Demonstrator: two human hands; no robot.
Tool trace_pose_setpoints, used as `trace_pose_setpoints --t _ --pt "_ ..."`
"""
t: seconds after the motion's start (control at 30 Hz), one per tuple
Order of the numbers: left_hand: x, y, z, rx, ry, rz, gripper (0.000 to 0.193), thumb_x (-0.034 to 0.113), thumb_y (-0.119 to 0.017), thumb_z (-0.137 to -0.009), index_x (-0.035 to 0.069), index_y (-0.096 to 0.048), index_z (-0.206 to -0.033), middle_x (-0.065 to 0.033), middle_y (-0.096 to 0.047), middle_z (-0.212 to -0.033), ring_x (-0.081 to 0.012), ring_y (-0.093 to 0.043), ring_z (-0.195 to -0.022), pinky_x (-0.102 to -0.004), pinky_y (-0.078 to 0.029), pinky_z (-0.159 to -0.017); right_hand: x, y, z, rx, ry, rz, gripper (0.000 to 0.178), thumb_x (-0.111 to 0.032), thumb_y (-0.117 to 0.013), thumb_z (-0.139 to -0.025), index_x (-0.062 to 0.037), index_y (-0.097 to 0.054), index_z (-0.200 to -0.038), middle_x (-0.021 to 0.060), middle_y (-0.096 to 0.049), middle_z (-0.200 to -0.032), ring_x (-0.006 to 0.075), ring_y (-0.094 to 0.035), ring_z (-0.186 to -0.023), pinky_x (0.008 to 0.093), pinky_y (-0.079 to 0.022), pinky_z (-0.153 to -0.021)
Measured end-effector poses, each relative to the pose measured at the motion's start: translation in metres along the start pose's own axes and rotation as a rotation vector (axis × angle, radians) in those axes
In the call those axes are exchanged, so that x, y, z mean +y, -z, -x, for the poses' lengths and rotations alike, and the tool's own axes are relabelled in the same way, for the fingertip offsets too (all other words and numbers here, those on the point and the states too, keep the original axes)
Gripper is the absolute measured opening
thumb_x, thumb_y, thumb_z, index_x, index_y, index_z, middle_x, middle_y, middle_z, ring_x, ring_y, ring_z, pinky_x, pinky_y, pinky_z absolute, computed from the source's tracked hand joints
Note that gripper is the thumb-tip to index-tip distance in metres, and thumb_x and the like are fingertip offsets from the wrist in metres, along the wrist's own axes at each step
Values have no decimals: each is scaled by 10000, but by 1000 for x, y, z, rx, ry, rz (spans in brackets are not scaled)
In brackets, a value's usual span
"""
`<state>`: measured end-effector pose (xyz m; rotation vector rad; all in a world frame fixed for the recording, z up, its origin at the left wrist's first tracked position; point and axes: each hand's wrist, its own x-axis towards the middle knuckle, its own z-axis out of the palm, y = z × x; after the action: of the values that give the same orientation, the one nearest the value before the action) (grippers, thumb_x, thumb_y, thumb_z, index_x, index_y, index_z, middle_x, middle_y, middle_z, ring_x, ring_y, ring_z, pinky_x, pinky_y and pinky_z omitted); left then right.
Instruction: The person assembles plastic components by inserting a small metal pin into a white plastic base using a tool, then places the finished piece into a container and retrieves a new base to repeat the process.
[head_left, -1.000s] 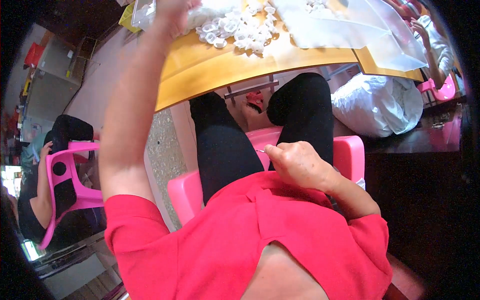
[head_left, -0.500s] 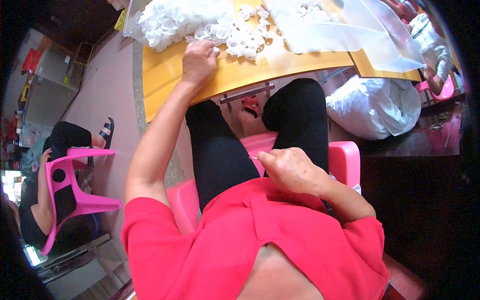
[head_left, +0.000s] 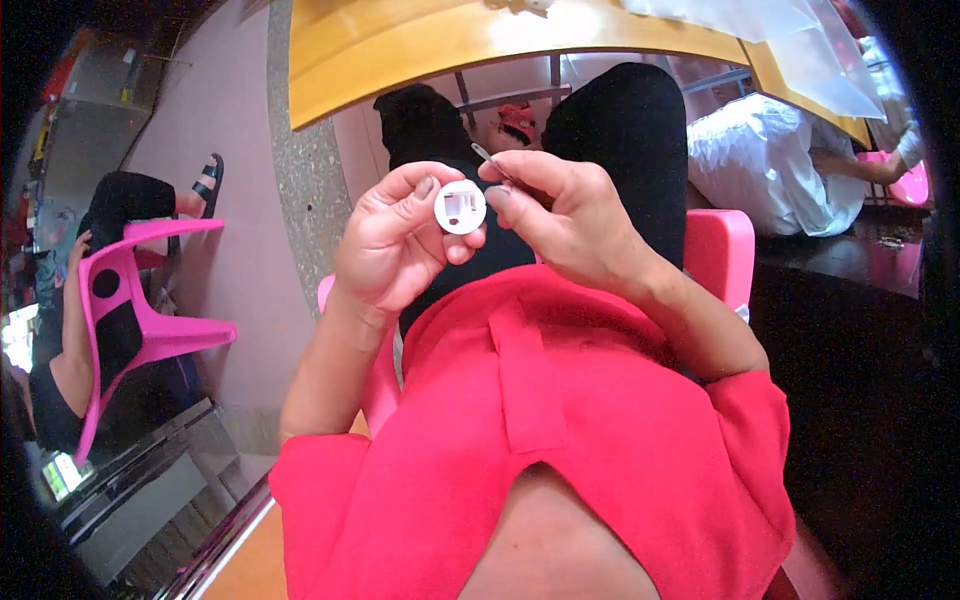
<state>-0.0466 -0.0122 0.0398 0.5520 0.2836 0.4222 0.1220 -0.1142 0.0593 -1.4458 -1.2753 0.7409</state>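
Note:
My left hand (head_left: 385, 240) pinches a small round white plastic part (head_left: 463, 229) between thumb and fingers, above my lap. The part has a squarish opening in its face and a small dark spot near its lower edge. Close on its right, my right hand (head_left: 580, 215) grips a thin metal tool (head_left: 484, 154), whose narrow end sticks out past the fingertips toward the upper left. The tool's rest is hidden in the hand, so its exact kind cannot be told. Tool and part look apart.
The yellow table (head_left: 400, 60) curves across the top, with a translucent plastic sheet or bin (head_left: 800, 50) on its right. A big white sack (head_left: 770, 165) stands right of my knees. To the left, another person sits by a pink plastic chair (head_left: 150, 260).
My left hand has come back from the heap of white parts on the table to my lap, now holding one. My right hand has risen beside it with the tool. The view has tilted down.

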Motion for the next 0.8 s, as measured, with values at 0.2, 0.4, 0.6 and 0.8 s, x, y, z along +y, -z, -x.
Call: trace_pose_setpoints --t 0.2,0.4,0.6,0.8 --pt "-13 9 27 147 -109 -39 251 135 -468 -959 -50 -564 -1098 -185 -629 -958 -271 -641 -780 -328 -528 -638 -7 -16 5 -184 -195 -142 127 -92 -582 -872 23 -634 -881 11 -587 -668 45 -531 -629 194 -421 -546" --pt "-18 -5 44 281 -104 -65 266 124 -498 -951 -58 -556 -1135 -182 -632 -1015 -255 -648 -862 -349 -563 -759 -9 -27 6 -187 -224 -15 155 -104 -581 -812 43 -628 -810 130 -602 -622 113 -567 -602 296 -451 -538" --pt "-21 7 58 321 -203 -182 271 48 -540 -917 -57 -542 -1166 -187 -636 -1022 -265 -657 -861 -338 -567 -749 8 -38 14 -62 279 223 136 -56 -559 -817 12 -606 -925 170 -579 -669 302 -597 -575 418 -466 -533" --pt "-20 16 69 253 -264 -136 279 37 -558 -902 -22 -556 -1174 -214 -630 -1070 -274 -659 -877 -337 -567 -737 1 -33 36 -227 326 403 335 48 -614 -779 14 -596 -1112 122 -557 -653 232 -571 -566 316 -447 -503"
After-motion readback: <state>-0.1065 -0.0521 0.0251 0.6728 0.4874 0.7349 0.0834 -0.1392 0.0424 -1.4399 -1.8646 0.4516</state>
